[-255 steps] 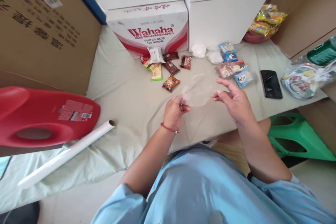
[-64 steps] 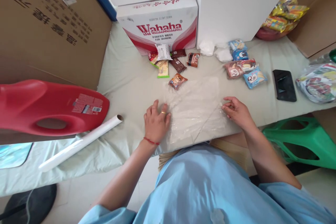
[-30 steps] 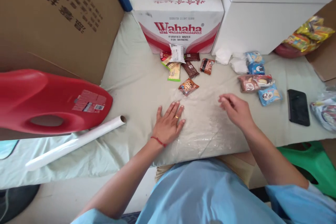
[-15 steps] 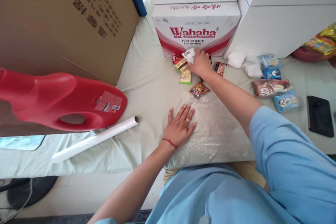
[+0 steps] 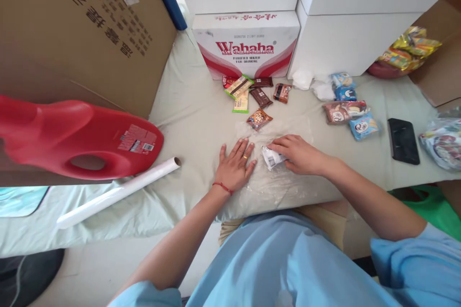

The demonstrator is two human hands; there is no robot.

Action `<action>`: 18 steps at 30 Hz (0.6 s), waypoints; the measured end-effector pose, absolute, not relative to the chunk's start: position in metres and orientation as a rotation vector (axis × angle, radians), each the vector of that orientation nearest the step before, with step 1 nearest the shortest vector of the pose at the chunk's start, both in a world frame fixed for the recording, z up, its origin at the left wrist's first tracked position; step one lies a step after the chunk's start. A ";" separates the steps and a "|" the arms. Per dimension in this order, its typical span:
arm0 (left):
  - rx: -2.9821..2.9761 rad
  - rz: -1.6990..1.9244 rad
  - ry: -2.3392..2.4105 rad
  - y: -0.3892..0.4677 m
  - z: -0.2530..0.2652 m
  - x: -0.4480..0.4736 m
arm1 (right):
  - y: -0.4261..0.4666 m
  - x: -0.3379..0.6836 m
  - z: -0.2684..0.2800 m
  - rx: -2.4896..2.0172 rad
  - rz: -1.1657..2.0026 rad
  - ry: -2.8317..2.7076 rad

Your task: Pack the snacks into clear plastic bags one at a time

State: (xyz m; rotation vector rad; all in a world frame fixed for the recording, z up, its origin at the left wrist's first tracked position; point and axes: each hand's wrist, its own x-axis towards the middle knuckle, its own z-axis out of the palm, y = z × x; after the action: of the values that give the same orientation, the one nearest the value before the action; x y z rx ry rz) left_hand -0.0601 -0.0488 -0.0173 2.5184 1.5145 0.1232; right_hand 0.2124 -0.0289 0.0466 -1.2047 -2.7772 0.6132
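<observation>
My left hand (image 5: 235,165) lies flat with fingers spread at the left edge of a clear plastic sheet or bag (image 5: 288,192) on the cloth. Over that plastic, my right hand (image 5: 300,154) is closed on a small white snack packet (image 5: 272,157) with a barcode; part of it is hidden under the fingers. Beyond my hands lies a brown cookie packet (image 5: 259,119). Farther back are green-and-yellow wafer packets (image 5: 239,87), dark brown packets (image 5: 261,97), a red packet (image 5: 229,81) and a brown square packet (image 5: 282,92).
A Wahaha carton (image 5: 247,48) stands at the back. Left are a red jug (image 5: 82,139), a white roll (image 5: 118,194) and a large cardboard box (image 5: 90,33). Right are white packets (image 5: 302,79), blue packets (image 5: 364,126), brown packets (image 5: 342,112) and a phone (image 5: 404,141).
My right hand has come back from the packets by the carton to the plastic, carrying the white packet. My left hand stays flat on the plastic. The view has shifted rightward.
</observation>
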 end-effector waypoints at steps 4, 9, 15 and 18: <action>2.531 0.134 1.534 -0.050 -0.019 -0.060 | -0.041 0.208 0.030 -1.313 0.497 -2.782; 2.541 0.132 1.553 -0.050 -0.021 -0.059 | -0.043 0.208 0.031 -1.398 0.386 -2.702; 2.542 0.125 1.558 -0.049 -0.023 -0.062 | -0.046 0.196 0.019 -1.441 0.449 -2.659; 2.524 0.185 1.566 -0.050 -0.027 -0.070 | -0.055 0.209 0.018 -1.410 0.496 -2.546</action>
State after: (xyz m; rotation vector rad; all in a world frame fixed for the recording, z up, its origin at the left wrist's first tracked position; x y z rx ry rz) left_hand -0.0697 -0.0504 -0.0270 2.5237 1.5658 0.1853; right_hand 0.2093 -0.0551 0.0177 -1.4102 -2.5464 0.4962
